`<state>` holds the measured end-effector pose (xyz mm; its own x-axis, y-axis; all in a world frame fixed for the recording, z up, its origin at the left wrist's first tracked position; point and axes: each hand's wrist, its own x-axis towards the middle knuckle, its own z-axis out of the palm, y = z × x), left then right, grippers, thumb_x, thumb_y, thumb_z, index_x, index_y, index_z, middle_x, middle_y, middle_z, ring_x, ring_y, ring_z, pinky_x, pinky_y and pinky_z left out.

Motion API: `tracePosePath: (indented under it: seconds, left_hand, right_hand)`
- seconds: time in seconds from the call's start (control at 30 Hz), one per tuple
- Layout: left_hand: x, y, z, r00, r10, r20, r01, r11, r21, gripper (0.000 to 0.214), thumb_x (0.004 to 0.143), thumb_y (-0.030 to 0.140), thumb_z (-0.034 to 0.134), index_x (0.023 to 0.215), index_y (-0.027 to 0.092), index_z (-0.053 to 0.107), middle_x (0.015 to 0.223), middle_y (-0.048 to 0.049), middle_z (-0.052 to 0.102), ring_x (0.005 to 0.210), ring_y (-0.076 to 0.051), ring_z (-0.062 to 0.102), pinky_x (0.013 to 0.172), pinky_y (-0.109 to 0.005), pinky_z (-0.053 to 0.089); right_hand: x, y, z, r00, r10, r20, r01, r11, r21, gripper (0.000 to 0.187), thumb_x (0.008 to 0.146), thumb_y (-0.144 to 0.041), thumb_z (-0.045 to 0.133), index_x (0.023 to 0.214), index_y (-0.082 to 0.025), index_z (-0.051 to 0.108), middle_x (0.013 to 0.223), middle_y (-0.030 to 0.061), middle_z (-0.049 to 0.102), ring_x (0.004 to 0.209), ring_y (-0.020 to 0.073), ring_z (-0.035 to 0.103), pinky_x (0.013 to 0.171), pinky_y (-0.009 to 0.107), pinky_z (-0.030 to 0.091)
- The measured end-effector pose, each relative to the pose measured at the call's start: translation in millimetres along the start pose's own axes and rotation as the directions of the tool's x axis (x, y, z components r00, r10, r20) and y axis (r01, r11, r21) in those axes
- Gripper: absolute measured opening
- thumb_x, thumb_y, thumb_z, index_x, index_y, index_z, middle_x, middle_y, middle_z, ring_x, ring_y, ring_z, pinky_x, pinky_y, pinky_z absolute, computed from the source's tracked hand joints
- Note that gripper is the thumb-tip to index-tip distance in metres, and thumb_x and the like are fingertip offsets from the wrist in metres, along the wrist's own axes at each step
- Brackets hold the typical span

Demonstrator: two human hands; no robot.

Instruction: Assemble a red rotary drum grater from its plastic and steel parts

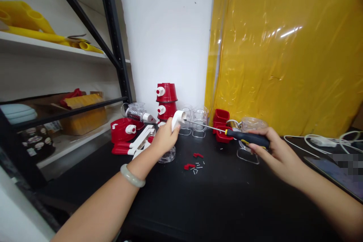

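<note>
My left hand (164, 138) is closed around a white plastic handle part (177, 118), held up above the black table (215, 204). My right hand (272, 147) grips a black and yellow screwdriver (241, 136), whose thin shaft points left with its tip at the end of the white part. A pale bracelet (132, 176) sits on my left wrist. Below the hands lie small red clips (189, 166) and several tiny screws (197, 167). A clear plastic base (168, 155) stands just under my left hand.
Stacked red housings (166, 100), a red unit (122, 130) with white and red handles (133, 144), clear cups (199, 121) and red tubs (221, 118) line the back. A metal shelf rack (113, 41) stands left, yellow sheet (286, 45) behind, white cables (320, 140) and a tablet (337, 174) right.
</note>
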<state>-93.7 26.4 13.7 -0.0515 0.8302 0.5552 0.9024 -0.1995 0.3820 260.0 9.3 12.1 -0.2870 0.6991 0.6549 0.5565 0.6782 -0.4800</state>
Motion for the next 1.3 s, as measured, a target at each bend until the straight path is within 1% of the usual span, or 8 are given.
tracePosePath:
  seconds: [0.17,0.3,0.43,0.73,0.9,1.03,1.2,1.3]
  left_hand:
    - [-1,2,-0.2,1.000,0.018,0.006,-0.018,1.000,-0.022,0.018,0.093,0.037,0.041,0.097,0.021,0.048,0.089,-0.0113,0.069,0.086,-0.029,0.067,0.072,-0.036,0.046]
    - [-2,5,-2.6,1.000,-0.008,0.001,0.008,1.000,-0.005,0.018,0.093,0.037,0.041,0.097,0.021,0.047,0.087,-0.0110,0.068,0.084,-0.030,0.067,0.071,-0.036,0.046]
    - [0,1,-3.2,0.999,-0.035,-0.005,0.034,0.999,-0.016,0.019,0.093,0.039,0.040,0.098,0.021,0.046,0.089,-0.0112,0.068,0.085,-0.031,0.067,0.071,-0.037,0.045]
    - [-5,3,4.7,0.999,0.024,0.021,-0.024,1.000,0.020,0.021,0.094,0.039,0.040,0.101,0.021,0.048,0.085,-0.0100,0.068,0.082,-0.029,0.067,0.069,-0.034,0.044]
    - [-2,0,8.6,1.000,-0.011,0.012,0.011,0.999,-0.037,0.019,0.093,0.037,0.042,0.100,0.021,0.049,0.090,-0.0104,0.069,0.086,-0.029,0.067,0.071,-0.034,0.045]
    - [-1,-4,9.4,1.000,0.006,0.028,-0.004,0.998,-0.056,0.018,0.092,0.036,0.043,0.100,0.021,0.050,0.095,-0.0103,0.070,0.090,-0.029,0.067,0.074,-0.035,0.046]
    - [-5,1,9.0,0.999,0.016,0.044,-0.016,1.000,-0.002,0.021,0.093,0.037,0.042,0.103,0.021,0.051,0.088,-0.0099,0.069,0.083,-0.029,0.067,0.071,-0.035,0.046]
    - [-7,5,10.3,0.996,0.010,0.087,-0.010,1.000,-0.003,0.022,0.094,0.037,0.042,0.104,0.020,0.051,0.087,-0.0099,0.069,0.084,-0.029,0.068,0.072,-0.035,0.046]
  right_hand:
    - [2,-5,-4,0.980,0.180,0.084,-0.171,0.979,-0.109,0.037,0.092,-0.058,0.042,0.082,-0.024,0.051,0.040,-0.0038,0.050,0.040,0.0160,0.050,0.051,0.032,0.043]
    - [2,-5,4,0.978,0.194,0.082,-0.203,0.971,0.122,0.033,0.094,-0.056,0.040,0.105,-0.025,0.047,0.055,-0.0030,0.058,0.048,0.0173,0.057,0.053,0.032,0.049]
    - [-1,-2,9,0.998,0.056,-0.021,-0.051,0.978,0.203,0.045,0.087,-0.049,0.059,0.120,-0.027,0.039,0.092,0.0039,0.066,0.063,0.0164,0.063,0.060,0.033,0.054]
    - [2,-14,-2,0.953,0.301,0.033,-0.303,0.949,0.089,0.041,0.092,-0.062,0.040,0.074,-0.025,0.042,0.040,-0.0051,0.048,0.035,0.0143,0.048,0.045,0.030,0.044]
    - [1,-10,4,0.985,0.174,-0.014,-0.165,0.955,0.247,0.042,0.087,-0.056,0.054,0.113,-0.027,0.036,0.084,0.0016,0.065,0.053,0.0165,0.060,0.050,0.032,0.050]
    - [-2,-6,1,0.998,-0.045,-0.041,0.045,0.999,-0.002,0.036,0.086,-0.051,0.058,0.111,-0.028,0.047,0.107,0.0080,0.065,0.085,0.0234,0.067,0.068,0.035,0.053]
    - [-1,-14,-6,0.994,0.094,-0.053,-0.104,0.966,-0.236,0.035,0.087,-0.059,0.048,0.093,-0.025,0.055,0.055,-0.0002,0.059,0.046,0.0198,0.056,0.050,0.034,0.042]
    - [1,-18,-9,0.970,0.241,-0.023,-0.241,0.956,-0.169,0.038,0.091,-0.060,0.039,0.081,-0.025,0.048,0.040,-0.0042,0.047,0.039,0.0176,0.049,0.048,0.032,0.040]
